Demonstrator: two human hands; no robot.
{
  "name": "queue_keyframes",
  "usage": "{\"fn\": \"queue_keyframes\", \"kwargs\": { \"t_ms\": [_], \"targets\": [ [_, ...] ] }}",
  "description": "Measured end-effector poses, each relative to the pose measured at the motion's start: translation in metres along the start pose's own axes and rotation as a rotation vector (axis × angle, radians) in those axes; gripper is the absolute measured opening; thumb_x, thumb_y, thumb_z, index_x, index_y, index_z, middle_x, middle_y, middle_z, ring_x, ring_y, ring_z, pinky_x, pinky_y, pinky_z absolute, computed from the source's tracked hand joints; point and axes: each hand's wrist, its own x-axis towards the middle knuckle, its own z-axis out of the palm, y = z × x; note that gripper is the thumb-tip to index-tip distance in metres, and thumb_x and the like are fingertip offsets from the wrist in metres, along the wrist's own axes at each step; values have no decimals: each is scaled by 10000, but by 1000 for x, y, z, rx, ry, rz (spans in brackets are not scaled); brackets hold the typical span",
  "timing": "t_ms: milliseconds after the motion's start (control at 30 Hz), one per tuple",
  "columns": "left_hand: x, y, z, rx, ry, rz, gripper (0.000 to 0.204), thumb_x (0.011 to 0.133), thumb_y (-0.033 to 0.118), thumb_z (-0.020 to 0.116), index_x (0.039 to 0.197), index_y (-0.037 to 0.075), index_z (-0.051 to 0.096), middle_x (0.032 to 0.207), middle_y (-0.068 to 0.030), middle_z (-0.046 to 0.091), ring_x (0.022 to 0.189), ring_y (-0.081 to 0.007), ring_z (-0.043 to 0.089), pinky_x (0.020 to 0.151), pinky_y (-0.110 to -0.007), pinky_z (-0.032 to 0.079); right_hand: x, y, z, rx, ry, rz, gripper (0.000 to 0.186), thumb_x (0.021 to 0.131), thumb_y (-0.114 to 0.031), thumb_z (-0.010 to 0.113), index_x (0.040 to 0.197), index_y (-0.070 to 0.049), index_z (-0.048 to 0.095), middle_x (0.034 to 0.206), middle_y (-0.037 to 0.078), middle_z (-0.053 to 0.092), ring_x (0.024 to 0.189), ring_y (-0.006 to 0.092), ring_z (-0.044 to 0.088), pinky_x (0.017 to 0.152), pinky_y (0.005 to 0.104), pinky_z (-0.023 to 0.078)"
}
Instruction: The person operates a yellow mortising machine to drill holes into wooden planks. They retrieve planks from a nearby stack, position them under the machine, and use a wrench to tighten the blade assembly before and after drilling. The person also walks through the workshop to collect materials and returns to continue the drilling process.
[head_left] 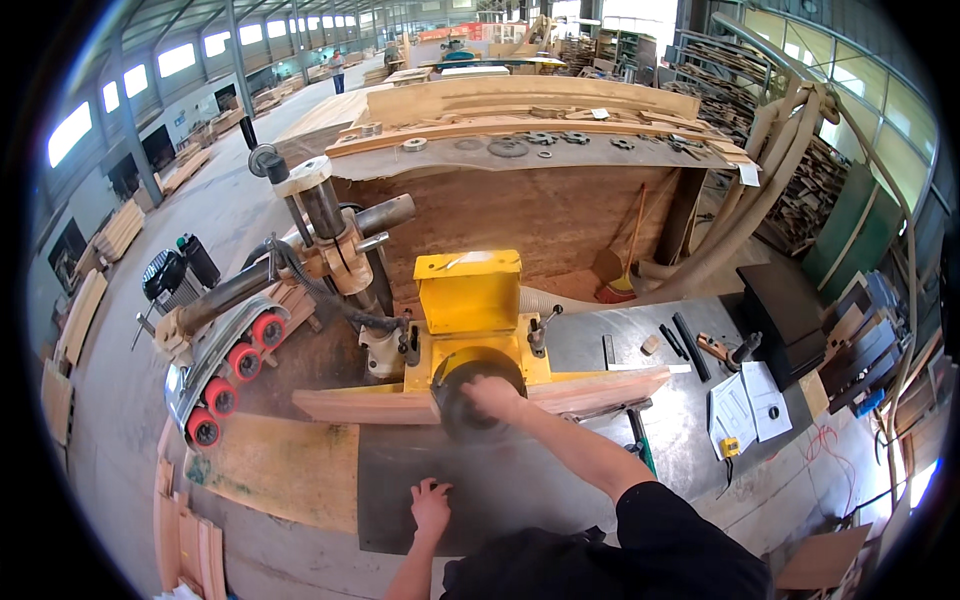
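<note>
I see a wide grey steel machine table [560, 480] filling the middle of my view, its bare top dusted with sawdust. Behind it stands a big upright brown plywood panel [540, 215] topped by a shelf of pale curved wooden boards [520, 105] and scattered metal cutter rings [540, 140]. On the table sits a boxy yellow metal cutter guard [470, 300], with a long pale reddish wooden fence board [380, 405] running left and right at its foot. To the left hangs a grey power feeder with red rubber rollers [235, 365], carried on a thick steel arm [300, 265].

In front of the yellow guard is a round dark grey disc-shaped cutter head [455, 400], blurred at its edge. My right hand [492, 397] lies on top of this disc, fingers curled over it; whether they truly grip it I cannot tell. My left hand [431, 503] rests flat on the table's near edge, fingers spread and released, holding nothing.

At the right lie white paper sheets [745, 405], black flat bars [685, 345] and a small yellow tape measure [730, 446].
</note>
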Motion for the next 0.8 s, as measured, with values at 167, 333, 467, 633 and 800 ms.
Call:
{"fn": "queue_keyframes", "kwargs": {
  "t_ms": [167,333,467,633,800],
  "targets": [
    [0,2,3,-18,12,2,311,808,70,700,1074,226,733,1245,-50,548,1142,-335,503,878,-444,539,2,1,9,2,29,32,379,783,-174,712,1149,-103,642,1020,177,642,929,376,662,805,477,544],
    [-3,-1,0,-22,23,-8,310,809,71,708,1078,222,734,1247,-61,551,1131,-340,505,876,-446,538,8,0,-15,35,-75,-13,382,760,-146,743,1125,-97,640,1027,181,650,941,369,661,809,472,544],
    [-2,-2,3,-25,31,0,305,821,75,699,1081,230,737,1251,-63,548,1132,-344,503,876,-445,538,2,-18,-4,-27,12,111,349,786,-138,720,1121,-89,636,1034,195,654,933,374,669,806,460,555],
    [-4,2,-1,-27,30,7,250,862,119,660,1097,180,722,1226,-95,578,1116,-345,531,893,-463,519,-1,-13,-11,44,-4,104,298,850,-163,614,1134,-77,633,1037,235,649,915,379,686,810,457,568],
    [2,-33,42,65,118,72,298,824,117,713,1072,282,742,1267,-42,538,1167,-331,483,925,-446,520,-3,-24,21,86,163,275,249,864,-162,575,1104,-96,594,1013,267,640,864,414,692,730,496,576]
  ]
}}
